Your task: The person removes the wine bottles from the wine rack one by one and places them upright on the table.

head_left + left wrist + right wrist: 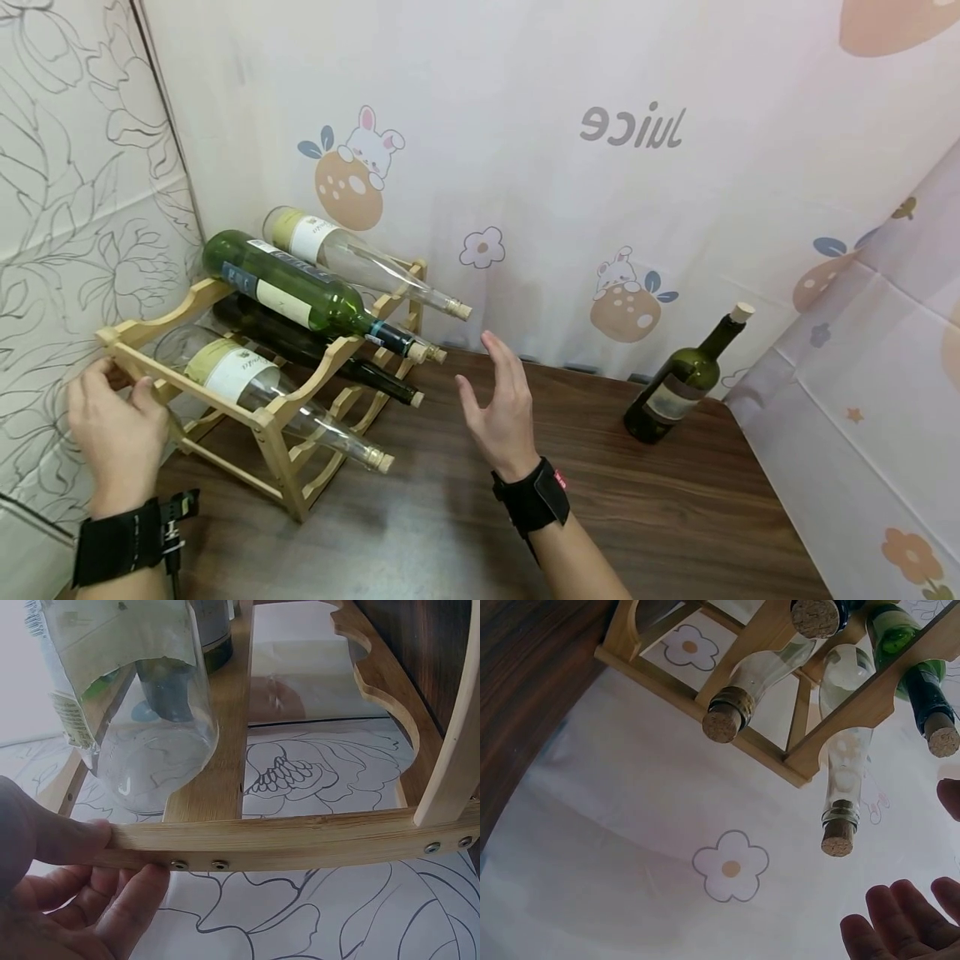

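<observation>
Green bottle (671, 390): upright, right of rack (279, 460) | right hand (502, 417) nearer, fingers (507, 362) extended, empty | left hand (118, 423) pinching rack

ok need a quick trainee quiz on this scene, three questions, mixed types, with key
1. Multiple choice: what does the left hand grip?
a) a bottle neck
b) the wooden rack
c) the tabletop

2. True or false: the right hand is holding a bottle neck.

3. Fill in: the standing bottle outside the wooden rack is stopped with a ____.

Key:
1. b
2. False; it is open and holds nothing.
3. cork
</observation>
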`<state>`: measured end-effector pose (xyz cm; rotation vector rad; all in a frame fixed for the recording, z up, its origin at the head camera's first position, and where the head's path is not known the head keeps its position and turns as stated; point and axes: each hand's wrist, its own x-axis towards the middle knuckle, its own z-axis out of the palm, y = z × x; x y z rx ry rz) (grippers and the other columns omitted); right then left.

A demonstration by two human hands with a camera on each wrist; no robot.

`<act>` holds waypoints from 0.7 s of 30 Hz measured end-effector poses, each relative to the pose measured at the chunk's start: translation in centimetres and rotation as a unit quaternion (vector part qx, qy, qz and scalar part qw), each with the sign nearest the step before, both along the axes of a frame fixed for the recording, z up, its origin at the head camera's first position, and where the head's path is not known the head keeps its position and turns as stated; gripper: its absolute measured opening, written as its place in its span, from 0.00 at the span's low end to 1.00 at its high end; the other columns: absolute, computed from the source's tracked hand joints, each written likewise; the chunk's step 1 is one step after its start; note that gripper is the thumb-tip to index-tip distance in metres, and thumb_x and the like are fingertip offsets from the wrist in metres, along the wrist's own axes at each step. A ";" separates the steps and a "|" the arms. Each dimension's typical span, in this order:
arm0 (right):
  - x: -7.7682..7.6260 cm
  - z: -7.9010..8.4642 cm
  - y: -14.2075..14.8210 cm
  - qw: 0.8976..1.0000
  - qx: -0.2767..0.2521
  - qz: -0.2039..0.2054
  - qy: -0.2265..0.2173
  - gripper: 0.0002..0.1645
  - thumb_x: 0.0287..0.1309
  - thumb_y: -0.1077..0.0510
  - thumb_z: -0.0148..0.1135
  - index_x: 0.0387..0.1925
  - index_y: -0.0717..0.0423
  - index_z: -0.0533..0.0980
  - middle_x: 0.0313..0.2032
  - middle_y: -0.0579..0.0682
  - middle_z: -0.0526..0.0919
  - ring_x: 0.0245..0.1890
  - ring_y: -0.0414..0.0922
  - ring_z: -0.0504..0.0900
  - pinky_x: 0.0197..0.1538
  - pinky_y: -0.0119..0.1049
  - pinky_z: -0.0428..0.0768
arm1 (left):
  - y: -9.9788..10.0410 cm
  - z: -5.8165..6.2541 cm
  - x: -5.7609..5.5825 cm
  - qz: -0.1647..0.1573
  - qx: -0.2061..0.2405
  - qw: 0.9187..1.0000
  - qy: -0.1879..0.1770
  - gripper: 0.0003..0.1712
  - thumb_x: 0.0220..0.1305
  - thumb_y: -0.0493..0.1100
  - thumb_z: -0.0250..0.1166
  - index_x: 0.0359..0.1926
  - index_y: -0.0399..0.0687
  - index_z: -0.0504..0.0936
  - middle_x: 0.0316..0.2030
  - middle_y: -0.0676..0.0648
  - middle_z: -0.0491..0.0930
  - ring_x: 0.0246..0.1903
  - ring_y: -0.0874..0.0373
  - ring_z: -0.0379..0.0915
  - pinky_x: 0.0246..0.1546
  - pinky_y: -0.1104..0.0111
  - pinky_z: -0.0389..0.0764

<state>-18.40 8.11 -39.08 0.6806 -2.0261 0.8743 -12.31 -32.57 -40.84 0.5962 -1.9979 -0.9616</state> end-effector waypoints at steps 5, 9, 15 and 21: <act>0.1 0.1 -0.4 1.000 -0.001 0.006 -0.006 0.42 0.57 0.69 0.74 0.72 0.66 0.68 0.67 0.66 0.76 0.67 0.61 0.76 0.68 0.55 0.79 | 0.1 0.1 0.2 0.000 0.004 1.000 -0.009 0.29 0.72 0.31 0.55 0.71 0.25 0.66 0.66 0.22 0.67 0.67 0.25 0.62 0.75 0.39 0.61; 0.1 0.1 -0.8 1.000 -0.002 0.010 -0.007 0.42 0.57 0.68 0.74 0.72 0.66 0.68 0.67 0.66 0.76 0.67 0.61 0.77 0.68 0.55 0.79 | 0.1 0.1 0.2 -0.003 0.002 1.000 0.003 0.28 0.72 0.30 0.55 0.71 0.25 0.66 0.64 0.22 0.68 0.67 0.25 0.63 0.74 0.39 0.62; 0.0 0.2 -1.2 1.000 -0.001 0.017 -0.011 0.42 0.59 0.66 0.74 0.72 0.67 0.67 0.67 0.66 0.76 0.68 0.60 0.76 0.71 0.54 0.77 | -0.1 -0.1 0.2 -0.007 -0.002 1.000 0.014 0.29 0.70 0.30 0.57 0.70 0.26 0.67 0.63 0.23 0.69 0.66 0.25 0.63 0.72 0.38 0.63; 0.0 0.2 -1.7 1.000 0.006 0.019 -0.011 0.42 0.60 0.66 0.74 0.73 0.66 0.67 0.68 0.65 0.76 0.68 0.60 0.76 0.70 0.52 0.78 | -0.4 -0.3 0.3 -0.012 0.001 1.000 -0.004 0.31 0.69 0.31 0.59 0.71 0.27 0.67 0.62 0.23 0.71 0.63 0.26 0.65 0.69 0.37 0.63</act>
